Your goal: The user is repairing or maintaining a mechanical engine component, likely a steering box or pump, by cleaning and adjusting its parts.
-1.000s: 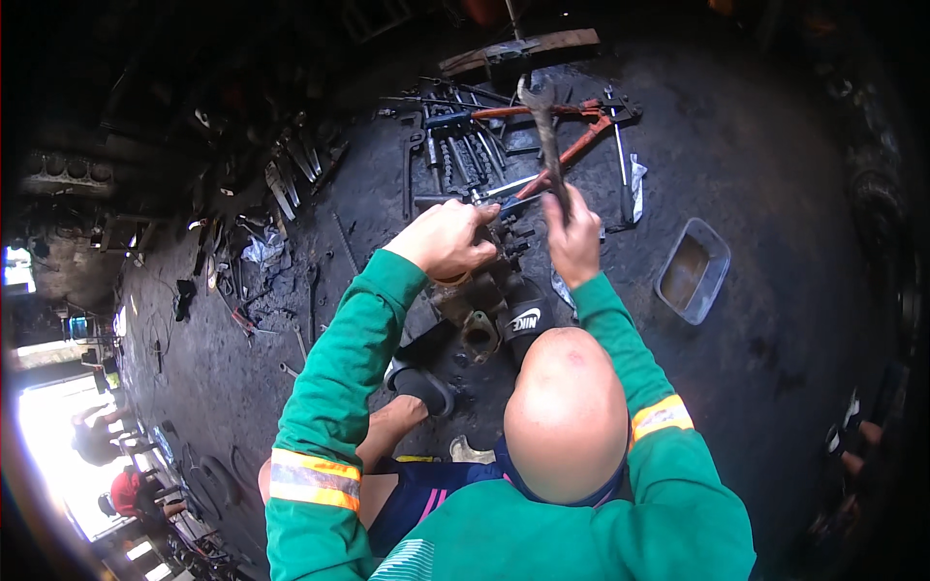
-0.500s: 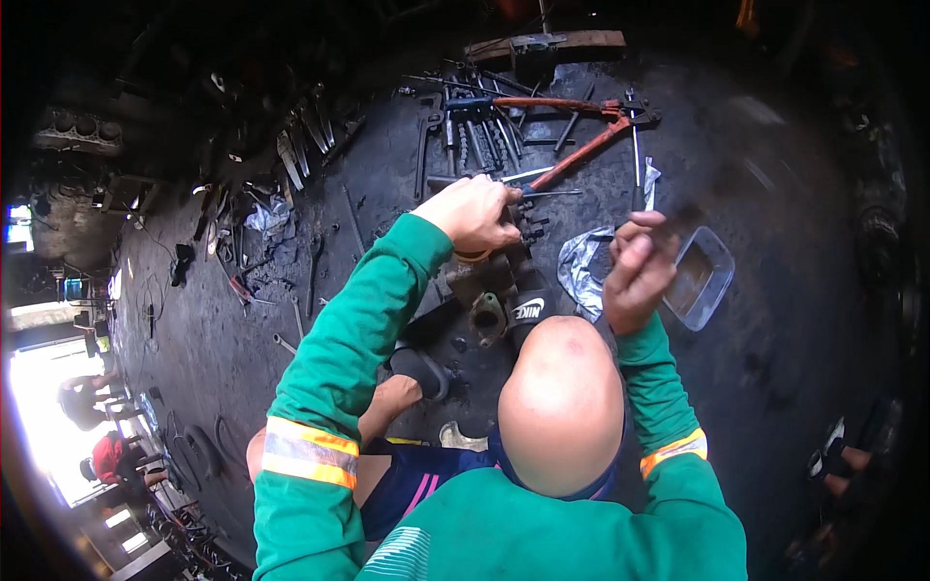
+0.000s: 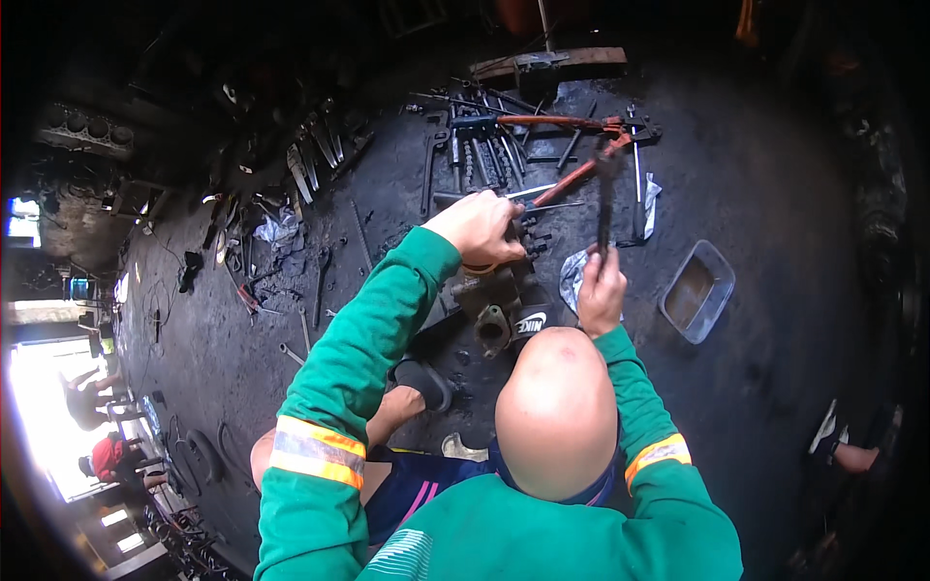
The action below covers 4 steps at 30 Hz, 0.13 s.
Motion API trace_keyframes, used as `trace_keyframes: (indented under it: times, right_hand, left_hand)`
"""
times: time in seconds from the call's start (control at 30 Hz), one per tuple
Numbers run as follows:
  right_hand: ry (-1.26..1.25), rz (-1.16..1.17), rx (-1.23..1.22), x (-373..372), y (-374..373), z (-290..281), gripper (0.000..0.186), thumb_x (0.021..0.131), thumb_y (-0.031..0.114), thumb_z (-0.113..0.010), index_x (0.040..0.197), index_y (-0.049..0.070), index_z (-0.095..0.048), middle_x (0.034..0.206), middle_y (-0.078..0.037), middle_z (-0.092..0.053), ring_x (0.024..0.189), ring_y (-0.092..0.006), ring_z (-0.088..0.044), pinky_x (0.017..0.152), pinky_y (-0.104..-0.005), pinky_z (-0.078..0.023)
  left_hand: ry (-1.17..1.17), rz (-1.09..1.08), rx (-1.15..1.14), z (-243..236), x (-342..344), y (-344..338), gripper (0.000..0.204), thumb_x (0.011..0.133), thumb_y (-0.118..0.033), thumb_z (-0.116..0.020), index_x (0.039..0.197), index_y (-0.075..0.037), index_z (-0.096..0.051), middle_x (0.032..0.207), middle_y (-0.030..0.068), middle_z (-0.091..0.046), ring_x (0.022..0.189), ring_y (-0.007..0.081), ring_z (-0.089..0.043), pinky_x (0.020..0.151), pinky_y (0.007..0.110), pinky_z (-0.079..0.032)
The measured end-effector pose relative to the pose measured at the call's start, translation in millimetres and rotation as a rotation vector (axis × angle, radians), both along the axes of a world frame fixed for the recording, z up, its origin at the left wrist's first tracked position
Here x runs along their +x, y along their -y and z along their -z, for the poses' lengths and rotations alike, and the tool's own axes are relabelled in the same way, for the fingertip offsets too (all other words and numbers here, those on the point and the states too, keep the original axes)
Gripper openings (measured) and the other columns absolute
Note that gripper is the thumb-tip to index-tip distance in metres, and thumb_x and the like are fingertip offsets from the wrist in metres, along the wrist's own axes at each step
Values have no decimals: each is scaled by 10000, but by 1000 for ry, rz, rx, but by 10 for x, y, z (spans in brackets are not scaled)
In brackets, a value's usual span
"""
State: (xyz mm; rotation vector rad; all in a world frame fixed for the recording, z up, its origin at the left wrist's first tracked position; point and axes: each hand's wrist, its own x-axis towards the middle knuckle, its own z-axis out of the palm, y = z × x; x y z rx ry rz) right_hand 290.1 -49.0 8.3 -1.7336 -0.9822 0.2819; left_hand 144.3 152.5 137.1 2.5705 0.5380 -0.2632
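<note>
My left hand is closed at the top of a grimy cast metal part between my feet. What its fingers grip is hidden beneath them. A flange with a round hole faces me at the part's near end. My right hand is wrapped round the lower end of a dark long-handled tool. The tool stands nearly upright in the picture and looks like a hammer, but its far end is blurred. Past my left hand lie red-handled bolt cutters.
Several wrenches and rods lie beyond my hands. A clear plastic tub is on the right, with a crumpled silver wrapper nearer. More tools are scattered at left. A black sandal is beside the flange. People are far left.
My right hand has moved left and slightly nearer me, and the tool has swung from the right toward the middle. My left hand stays at the metal part. The view has shifted slightly.
</note>
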Motion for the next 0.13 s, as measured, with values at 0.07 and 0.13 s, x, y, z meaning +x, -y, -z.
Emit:
trace_keyframes:
  times: [0.07,0.13]
  right_hand:
    - [-57,52,155,-73,25,-100,154,1046,135,-484,1115,23,-563,752,-126,-642,651,-278,-671,586,-388,-499]
    - [-166,-50,363,-146,26,-154,177,1049,150,-491,1182,38,-518,837,-139,-654,703,-288,-676,605,-363,-504]
  left_hand:
    - [2,-18,-1,44,-54,-6,645,765,-332,-730,1271,57,-638,852,306,-681,862,421,-694,851,450,-552]
    - [-56,38,104,66,-45,-4,699,776,-335,-720,1366,19,-592,1005,309,-698,1063,330,-686,1097,383,-395]
